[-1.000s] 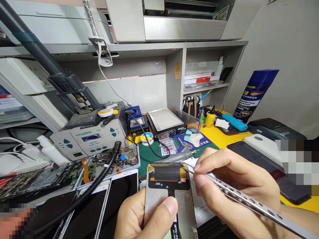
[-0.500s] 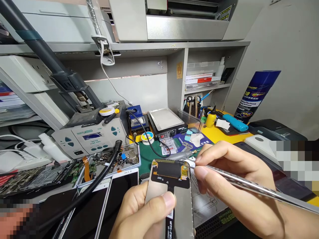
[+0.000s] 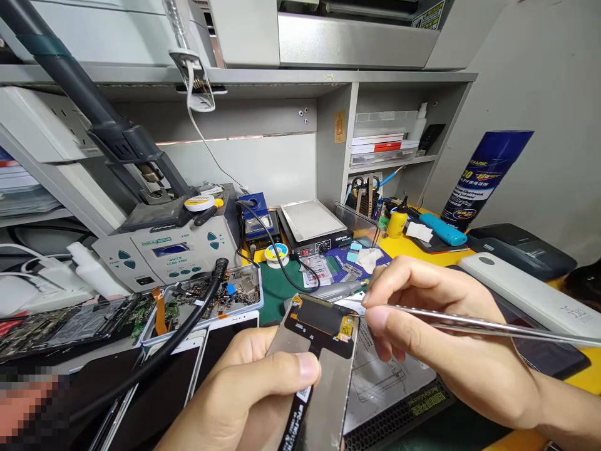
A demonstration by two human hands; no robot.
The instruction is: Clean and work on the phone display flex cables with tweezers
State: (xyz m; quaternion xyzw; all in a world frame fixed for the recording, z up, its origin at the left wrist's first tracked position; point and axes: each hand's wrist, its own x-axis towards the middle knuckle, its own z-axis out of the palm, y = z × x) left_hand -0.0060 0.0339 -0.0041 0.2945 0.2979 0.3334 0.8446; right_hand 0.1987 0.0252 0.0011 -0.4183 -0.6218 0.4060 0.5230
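Note:
My left hand (image 3: 263, 382) is closed around a phone screen (image 3: 328, 376), its grey metal back turned up. The thumb presses on the black flex cable that runs down the middle of that back. Black film and gold-coloured flex circuits cover the screen's top end. My right hand (image 3: 432, 332) pinches a pair of metal tweezers (image 3: 460, 321) between thumb and fingertips. The tweezers' tip reaches the gold flex at the screen's top right corner; whether it touches cannot be made out.
A tray of circuit boards (image 3: 188, 297) and several phones (image 3: 164, 382) lie at left, crossed by a black hose (image 3: 188, 332). Behind stand a hot air station (image 3: 169, 250) and a heating plate (image 3: 314, 224). At right are a spray can (image 3: 488, 178) and a white power bank (image 3: 535, 291).
The phone screen has tilted, its lower end swinging left with my left hand. The tweezers' rear end has risen to a flatter angle. The tip stays near the screen's top right corner.

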